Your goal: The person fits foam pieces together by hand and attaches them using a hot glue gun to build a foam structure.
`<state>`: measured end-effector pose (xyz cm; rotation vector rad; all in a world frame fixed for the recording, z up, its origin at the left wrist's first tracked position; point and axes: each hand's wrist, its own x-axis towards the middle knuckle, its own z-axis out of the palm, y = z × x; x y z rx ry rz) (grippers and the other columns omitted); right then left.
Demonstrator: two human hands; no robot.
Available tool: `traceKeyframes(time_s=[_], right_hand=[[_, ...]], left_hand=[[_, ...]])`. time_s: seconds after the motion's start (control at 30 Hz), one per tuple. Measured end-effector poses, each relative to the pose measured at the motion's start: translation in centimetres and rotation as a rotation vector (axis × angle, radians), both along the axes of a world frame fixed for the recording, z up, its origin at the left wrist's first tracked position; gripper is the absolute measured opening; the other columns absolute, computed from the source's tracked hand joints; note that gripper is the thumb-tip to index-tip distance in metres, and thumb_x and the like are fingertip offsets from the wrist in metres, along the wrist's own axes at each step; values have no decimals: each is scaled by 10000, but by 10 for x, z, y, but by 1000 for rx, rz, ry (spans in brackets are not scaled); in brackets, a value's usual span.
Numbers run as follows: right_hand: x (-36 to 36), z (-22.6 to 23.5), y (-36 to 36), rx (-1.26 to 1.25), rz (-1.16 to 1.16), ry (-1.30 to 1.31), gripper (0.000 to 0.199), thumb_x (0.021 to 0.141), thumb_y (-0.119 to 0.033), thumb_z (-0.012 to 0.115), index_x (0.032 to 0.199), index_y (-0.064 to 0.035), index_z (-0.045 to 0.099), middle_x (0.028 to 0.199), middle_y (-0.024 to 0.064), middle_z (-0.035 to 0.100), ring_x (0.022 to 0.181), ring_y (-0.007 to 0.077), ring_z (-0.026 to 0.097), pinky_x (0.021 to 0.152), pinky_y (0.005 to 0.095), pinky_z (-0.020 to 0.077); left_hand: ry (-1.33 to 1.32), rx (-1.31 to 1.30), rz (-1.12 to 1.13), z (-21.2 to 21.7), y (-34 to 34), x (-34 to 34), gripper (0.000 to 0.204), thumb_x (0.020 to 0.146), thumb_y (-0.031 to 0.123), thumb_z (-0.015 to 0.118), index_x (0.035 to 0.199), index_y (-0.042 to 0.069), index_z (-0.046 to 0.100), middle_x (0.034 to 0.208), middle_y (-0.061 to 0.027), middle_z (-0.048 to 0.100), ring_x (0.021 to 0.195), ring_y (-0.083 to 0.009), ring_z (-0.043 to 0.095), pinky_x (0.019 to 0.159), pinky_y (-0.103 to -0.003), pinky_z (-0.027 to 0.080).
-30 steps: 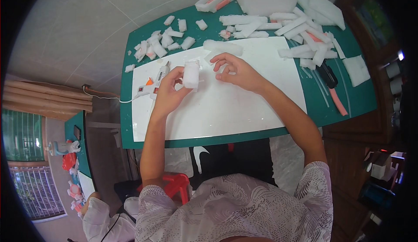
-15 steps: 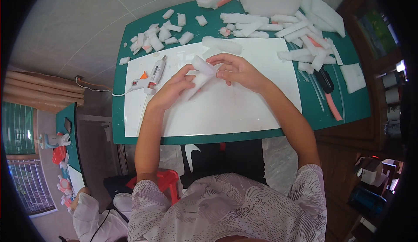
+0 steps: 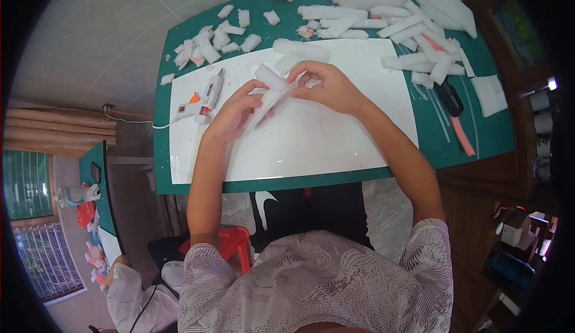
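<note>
My left hand (image 3: pixel 238 110) is closed round a white foam piece (image 3: pixel 271 79), holding it above the white board (image 3: pixel 323 135). The piece looks like two strips meeting at an angle, with one reaching down past my left fingers. At its right end, my right hand (image 3: pixel 325 88) pinches the edge between thumb and forefinger. Just beyond the hands, a loose white foam strip (image 3: pixel 308 49) lies across the board's far edge. Left of my left hand rests a white glue gun (image 3: pixel 209 96) with an orange trigger, its cord leading off to the left.
On the green table mat (image 3: pixel 257 187), foam scraps (image 3: pixel 206 44) lie at the far left. Foam strips (image 3: pixel 413 30) pile up at the far right, near a black-handled tool (image 3: pixel 448 98) and clear glue sticks (image 3: pixel 439 117). A red stool (image 3: pixel 233 241) stands below. Another person's white clothing (image 3: pixel 141 294) shows lower left.
My right thumb and forefinger have come together at the foam piece's right end. The left hand keeps its hold. The whole view has shifted slightly.
</note>
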<state>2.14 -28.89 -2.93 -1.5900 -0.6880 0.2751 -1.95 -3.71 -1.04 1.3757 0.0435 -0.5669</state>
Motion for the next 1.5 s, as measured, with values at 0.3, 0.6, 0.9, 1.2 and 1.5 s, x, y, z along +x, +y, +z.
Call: traceKeyframes(time_s=[0.3, 0.6, 0.9, 1.2, 1.5], right_hand=[[-4, 6, 4, -88, -122, -2, 113, 901, -138, 736, 966, -46, 729, 941, 5, 679, 832, 75, 553, 692, 224, 447], [-5, 3, 8, -99, -190, -91, 118, 886, -139, 731, 958, -49, 709, 915, 41, 707, 769, 114, 610, 674, 273, 470], [-2, -11, 2, -376, -128, -285, 88, 858, -72, 705, 880, -23, 636, 898, 81, 673, 826, 180, 629, 727, 285, 508], [-2, -19, 11, -330, -102, -375, 112, 807, -23, 711, 860, -22, 613, 912, 102, 651, 854, 247, 640, 797, 320, 521], [-5, -19, 14, -383, -250, -466, 117, 779, -30, 710, 800, -17, 597, 856, 130, 625, 852, 309, 605, 767, 387, 490]], left_hand=[[-17, 49, -33, -3, 5, 2, 357, 888, 83, 491, 1241, 71, 536, 948, -122, 666, 864, -137, 604, 743, -256, 458], [-74, 86, -20, -1, 8, 0, 342, 908, 94, 526, 1248, 59, 546, 898, -67, 652, 818, -114, 603, 719, -247, 457], [-618, 806, 176, 52, 61, -32, 243, 977, 112, 585, 1200, 23, 615, 1048, -94, 708, 920, -165, 669, 797, -294, 522], [-902, 1479, 71, 22, 157, -37, 419, 819, -70, 550, 1216, 54, 596, 1231, -131, 644, 1135, -342, 607, 909, -438, 489], [-800, 1431, -84, 10, 151, -15, 492, 758, -75, 572, 1226, 75, 592, 1253, -109, 623, 1170, -327, 581, 924, -443, 461]])
